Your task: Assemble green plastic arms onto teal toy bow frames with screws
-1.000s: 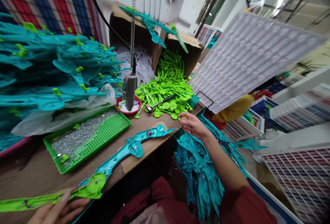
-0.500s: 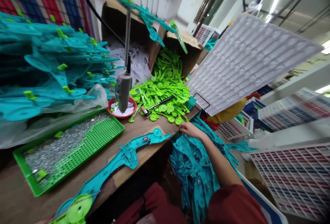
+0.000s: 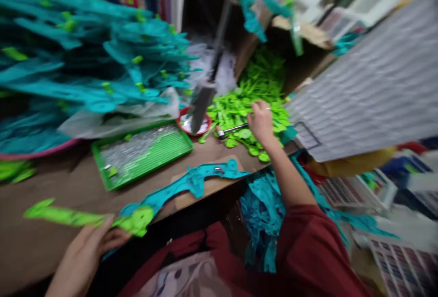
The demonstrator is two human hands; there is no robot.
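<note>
The frame is smeared by motion. My left hand (image 3: 82,256) is at the near table edge, its fingers over the end of a long green plastic part (image 3: 65,216) that overlaps a long teal part (image 3: 191,182) lying across a board. My right hand (image 3: 262,121) reaches out over a heap of small green parts (image 3: 263,87) spilling from a cardboard box (image 3: 308,32). Its fingers touch the heap beside a small hammer (image 3: 232,129), and blur hides whether they hold anything.
A green tray (image 3: 150,153) of small metal pieces sits mid-table. Behind it a hanging power screwdriver (image 3: 201,101) points into a red dish (image 3: 186,126). Stacked teal parts (image 3: 68,59) fill the left, more teal parts (image 3: 263,215) hang below the table, and a white moulded sheet (image 3: 369,91) stands at the right.
My right hand has moved from the table's near edge up onto the green heap. My left hand is back in view on the long green part. The camera swung.
</note>
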